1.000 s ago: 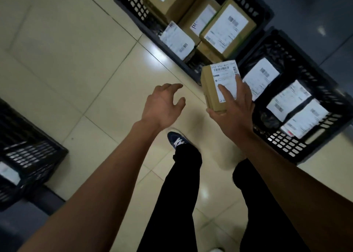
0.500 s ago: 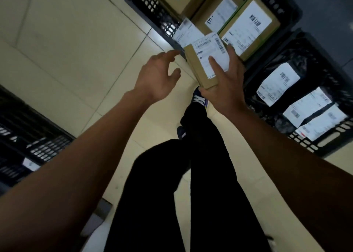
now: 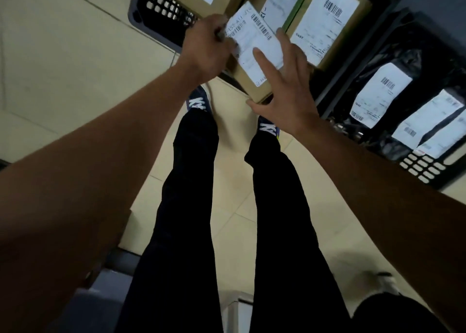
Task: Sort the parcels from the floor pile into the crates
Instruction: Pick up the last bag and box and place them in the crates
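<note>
A brown cardboard parcel (image 3: 254, 55) with a white barcode label sits tilted between the left hand (image 3: 206, 50) and right hand (image 3: 282, 90). Just beyond them, a black crate (image 3: 161, 7) holds more labelled boxes.

My left hand (image 3: 205, 48) covering the near corner of the box (image 3: 254, 85), its label print (image 3: 254, 38) blurred past reading, left crate (image 3: 161, 12) cut by top edge, right crate (image 3: 426, 167) by the right.
</note>
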Tool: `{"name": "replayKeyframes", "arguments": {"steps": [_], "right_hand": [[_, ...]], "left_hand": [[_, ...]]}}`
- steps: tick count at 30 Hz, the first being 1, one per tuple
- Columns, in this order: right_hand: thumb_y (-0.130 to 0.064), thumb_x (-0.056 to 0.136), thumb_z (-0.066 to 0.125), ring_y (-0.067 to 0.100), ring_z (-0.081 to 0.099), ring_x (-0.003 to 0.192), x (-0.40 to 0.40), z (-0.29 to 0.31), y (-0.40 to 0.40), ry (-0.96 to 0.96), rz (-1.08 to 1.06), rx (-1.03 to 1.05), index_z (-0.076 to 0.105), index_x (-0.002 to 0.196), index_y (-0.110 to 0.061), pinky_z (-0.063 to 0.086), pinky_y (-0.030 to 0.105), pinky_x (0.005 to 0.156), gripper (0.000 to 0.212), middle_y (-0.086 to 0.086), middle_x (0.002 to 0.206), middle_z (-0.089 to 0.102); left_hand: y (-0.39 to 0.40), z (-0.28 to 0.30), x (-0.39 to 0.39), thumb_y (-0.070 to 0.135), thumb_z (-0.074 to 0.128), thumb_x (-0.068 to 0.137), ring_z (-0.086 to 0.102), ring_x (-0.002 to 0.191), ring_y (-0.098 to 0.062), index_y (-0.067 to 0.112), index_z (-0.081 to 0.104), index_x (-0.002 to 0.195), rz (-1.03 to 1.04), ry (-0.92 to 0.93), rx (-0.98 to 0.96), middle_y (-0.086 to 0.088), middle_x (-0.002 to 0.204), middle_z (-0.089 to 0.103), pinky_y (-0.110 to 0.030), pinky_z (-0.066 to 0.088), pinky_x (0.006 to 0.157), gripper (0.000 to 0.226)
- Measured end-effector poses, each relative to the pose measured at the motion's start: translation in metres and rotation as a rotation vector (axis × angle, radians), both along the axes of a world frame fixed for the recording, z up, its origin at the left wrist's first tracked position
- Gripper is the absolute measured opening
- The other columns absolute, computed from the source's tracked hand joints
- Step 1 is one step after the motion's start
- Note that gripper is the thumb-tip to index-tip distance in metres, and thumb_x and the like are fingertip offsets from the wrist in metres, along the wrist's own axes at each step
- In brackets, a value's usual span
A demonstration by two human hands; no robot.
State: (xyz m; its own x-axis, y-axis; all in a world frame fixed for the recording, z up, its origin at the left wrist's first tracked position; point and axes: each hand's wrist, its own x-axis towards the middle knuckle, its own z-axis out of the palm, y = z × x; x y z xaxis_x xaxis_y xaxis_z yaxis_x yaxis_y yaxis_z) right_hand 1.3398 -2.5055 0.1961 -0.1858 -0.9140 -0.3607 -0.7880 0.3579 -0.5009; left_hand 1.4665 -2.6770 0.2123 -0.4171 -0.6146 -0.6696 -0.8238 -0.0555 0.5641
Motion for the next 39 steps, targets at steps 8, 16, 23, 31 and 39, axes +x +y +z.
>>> {"name": "replayKeyframes", "arguments": {"steps": [8, 16, 23, 31, 39], "right_hand": [[-0.041, 0.073, 0.086, 0.039, 0.011, 0.152, 0.016, -0.041, -0.024, 0.090, 0.002, 0.118, 0.027, 0.156, -0.029, 0.024, 0.063, 0.115, 0.102, 0.018, 0.167, 0.007], [-0.028, 0.074, 0.087, 0.039, 0.001, 0.153, 0.015, -0.064, -0.028, -0.004, -0.017, 0.132, 0.030, 0.156, -0.029, 0.025, 0.065, 0.113, 0.100, 0.016, 0.168, 0.001], [-0.041, 0.088, 0.070, 0.043, 0.000, 0.153, 0.014, -0.097, -0.014, -0.153, -0.079, 0.146, 0.040, 0.153, -0.023, 0.022, 0.063, 0.119, 0.073, 0.017, 0.168, 0.003], [-0.027, 0.094, 0.050, 0.045, -0.003, 0.154, 0.019, -0.114, -0.023, -0.144, -0.086, 0.192, 0.039, 0.155, -0.022, 0.021, 0.063, 0.120, 0.062, 0.017, 0.168, 0.003], [-0.032, 0.100, 0.048, 0.043, -0.017, 0.152, 0.022, -0.114, -0.037, -0.088, -0.026, 0.321, 0.022, 0.160, -0.033, 0.002, 0.064, 0.122, 0.065, 0.012, 0.169, -0.012]], "left_hand": [[-0.022, -0.050, 0.014, 0.007, 0.061, 0.091, 0.064, 0.107, -0.002, 0.014, 0.067, 0.130, -0.017, 0.038, -0.011, 0.006, 0.122, 0.071, -0.002, 0.045, 0.084, 0.041], [-0.023, -0.077, 0.017, 0.009, 0.061, 0.090, 0.065, 0.104, 0.000, 0.016, 0.069, 0.127, -0.043, 0.046, -0.019, 0.008, 0.119, 0.072, -0.005, 0.048, 0.083, 0.039], [-0.014, -0.096, 0.016, 0.008, 0.058, 0.092, 0.064, 0.104, -0.003, 0.013, 0.072, 0.121, -0.073, -0.019, 0.022, 0.004, 0.123, 0.071, 0.001, 0.043, 0.073, 0.033], [-0.018, -0.098, 0.022, 0.016, 0.053, 0.090, 0.063, 0.120, -0.021, 0.026, 0.043, 0.147, -0.254, -0.099, 0.081, 0.003, 0.133, 0.064, -0.044, 0.054, 0.101, 0.059], [-0.027, -0.101, 0.013, 0.030, 0.050, 0.098, 0.041, 0.141, -0.034, 0.030, 0.024, 0.159, -0.536, -0.318, 0.008, -0.001, 0.151, 0.051, -0.060, 0.017, 0.118, 0.066]]}}
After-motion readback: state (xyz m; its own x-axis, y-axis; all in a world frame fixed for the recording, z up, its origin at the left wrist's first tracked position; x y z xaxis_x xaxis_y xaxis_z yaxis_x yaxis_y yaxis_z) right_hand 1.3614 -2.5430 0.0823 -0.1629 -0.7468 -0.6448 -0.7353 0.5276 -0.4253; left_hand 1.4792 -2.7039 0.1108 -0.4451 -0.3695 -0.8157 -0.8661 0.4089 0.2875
